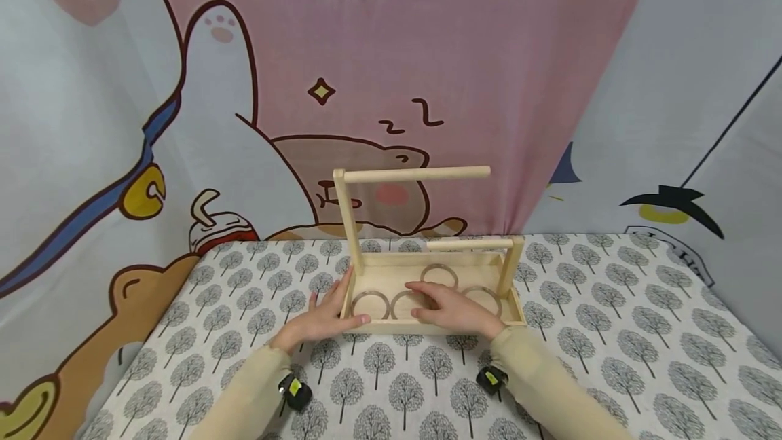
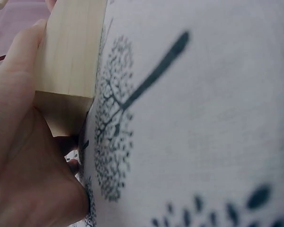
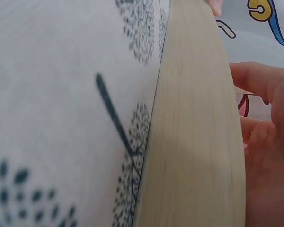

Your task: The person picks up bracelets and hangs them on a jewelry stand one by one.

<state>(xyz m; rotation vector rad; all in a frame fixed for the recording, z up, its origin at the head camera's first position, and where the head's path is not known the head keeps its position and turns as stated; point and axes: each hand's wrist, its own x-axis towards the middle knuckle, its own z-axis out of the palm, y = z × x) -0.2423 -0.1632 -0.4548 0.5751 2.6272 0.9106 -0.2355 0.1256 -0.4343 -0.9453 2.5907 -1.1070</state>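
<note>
A pale wooden tray (image 1: 391, 327) stands on the table, with a tall post (image 1: 349, 223) at its left end and a short post (image 1: 510, 267) at its right. A long dowel (image 1: 421, 174) runs right from the tall post; a shorter dowel (image 1: 470, 244) runs left from the short one. Several thin round rings (image 1: 370, 292) show inside the tray. My left hand (image 1: 320, 318) grips the front left corner, its thumb over the front wall. Over the tray's middle, my right hand (image 1: 455, 307) reaches across the front wall with extended fingers near the rings; its fingertips' contact is unclear.
A cloth printed with grey trees (image 1: 379, 362) covers the table. Behind it hangs a pink and white curtain (image 1: 489, 53) with cartoon animals. Black wrist devices (image 1: 296, 391) sit at both sleeves.
</note>
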